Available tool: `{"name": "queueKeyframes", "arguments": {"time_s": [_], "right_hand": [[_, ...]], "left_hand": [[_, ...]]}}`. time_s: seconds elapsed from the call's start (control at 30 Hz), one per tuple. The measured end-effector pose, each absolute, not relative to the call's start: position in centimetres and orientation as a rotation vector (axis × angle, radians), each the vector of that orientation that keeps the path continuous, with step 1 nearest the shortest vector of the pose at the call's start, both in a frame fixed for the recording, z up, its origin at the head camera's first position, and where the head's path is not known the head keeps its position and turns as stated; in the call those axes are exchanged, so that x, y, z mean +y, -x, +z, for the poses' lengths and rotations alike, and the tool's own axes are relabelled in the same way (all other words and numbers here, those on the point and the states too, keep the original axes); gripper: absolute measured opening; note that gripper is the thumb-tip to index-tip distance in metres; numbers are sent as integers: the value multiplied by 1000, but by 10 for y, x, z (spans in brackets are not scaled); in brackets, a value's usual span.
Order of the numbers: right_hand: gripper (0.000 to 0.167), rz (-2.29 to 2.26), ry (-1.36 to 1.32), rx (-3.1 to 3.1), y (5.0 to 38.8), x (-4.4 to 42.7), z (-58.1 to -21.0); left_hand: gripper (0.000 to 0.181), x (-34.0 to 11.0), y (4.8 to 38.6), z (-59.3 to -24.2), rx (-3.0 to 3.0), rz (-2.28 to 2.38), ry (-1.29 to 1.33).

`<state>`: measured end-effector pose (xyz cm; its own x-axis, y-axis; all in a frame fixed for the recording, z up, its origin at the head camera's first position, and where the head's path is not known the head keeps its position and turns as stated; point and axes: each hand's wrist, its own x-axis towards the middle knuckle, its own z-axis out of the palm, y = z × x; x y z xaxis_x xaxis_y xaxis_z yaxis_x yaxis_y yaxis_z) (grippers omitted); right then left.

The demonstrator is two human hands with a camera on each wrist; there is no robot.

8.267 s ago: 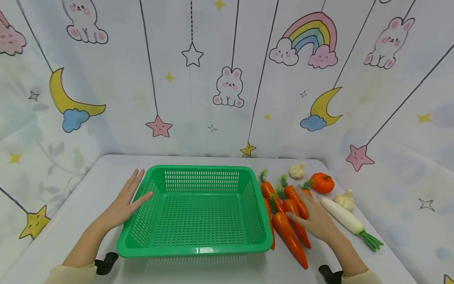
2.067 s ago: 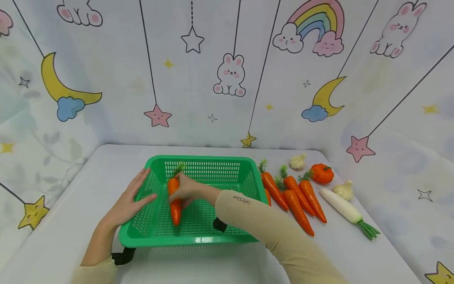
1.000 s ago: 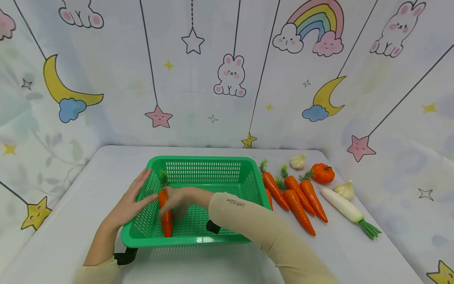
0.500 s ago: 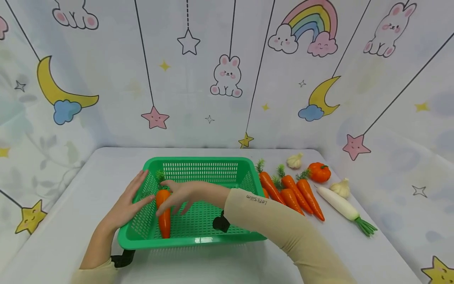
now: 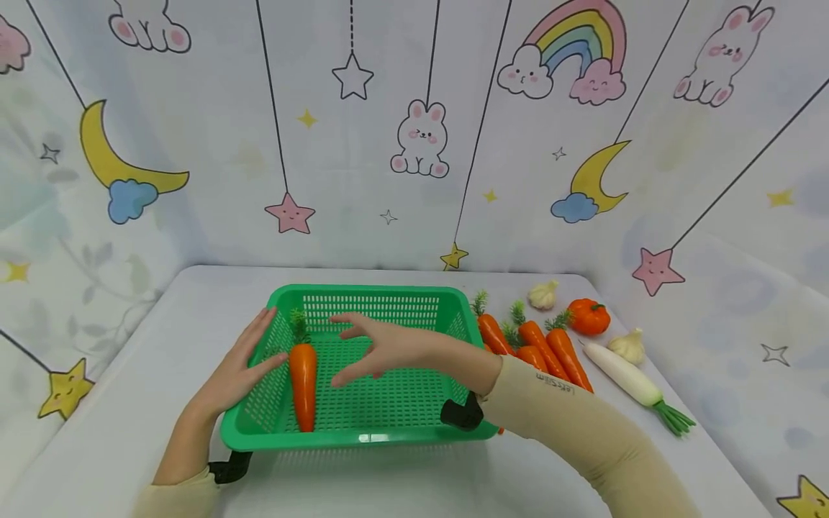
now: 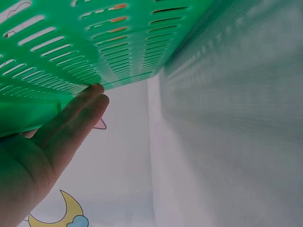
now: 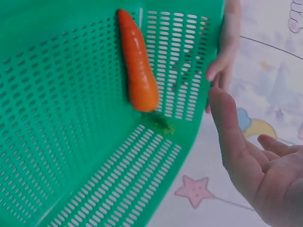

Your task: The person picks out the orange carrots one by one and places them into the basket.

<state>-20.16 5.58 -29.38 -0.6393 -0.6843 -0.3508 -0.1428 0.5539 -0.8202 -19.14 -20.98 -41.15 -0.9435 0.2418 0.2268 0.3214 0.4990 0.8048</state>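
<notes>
A green perforated plastic basket (image 5: 359,437) stands on the white table. One orange carrot (image 5: 303,388) with a leafy green top lies lengthwise along its left side, also visible as the carrot (image 7: 138,66) in the right wrist view. My left hand (image 5: 234,368) rests on the basket's left rim, thumb over the edge. In the left wrist view its straight fingers (image 6: 73,123) lie against the outer wall. Above the middle of the basket is my right hand (image 5: 395,349), fingers spread and holding nothing, apart from the carrot.
Right of the basket lie several more carrots (image 5: 565,356), some partly hidden by the right sleeve. Beyond them are a garlic bulb (image 5: 542,295), an orange pumpkin-like vegetable (image 5: 588,317), another garlic bulb (image 5: 627,347) and a white radish (image 5: 622,374). A patterned backdrop (image 5: 363,241) encloses the table.
A carrot has come from the right-hand group into the basket and been set along its left side. My right hand has let go of it and drawn back rightward. My left hand stays at the rim.
</notes>
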Motion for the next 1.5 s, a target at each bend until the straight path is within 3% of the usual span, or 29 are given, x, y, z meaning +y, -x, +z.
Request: {"name": "queueKeyframes", "arguments": {"time_s": [0.53, 0.9, 1.5], "right_hand": [[84, -1209, 899, 2189, 185, 157, -289], [81, -1274, 844, 2383, 172, 214, -304], [71, -1323, 733, 2713, 180, 254, -350]], "left_hand": [[76, -211, 192, -413, -2617, -1440, 518], [79, -211, 193, -415, -2588, -1443, 564], [79, -212, 195, -417, -2614, -1440, 530]]}}
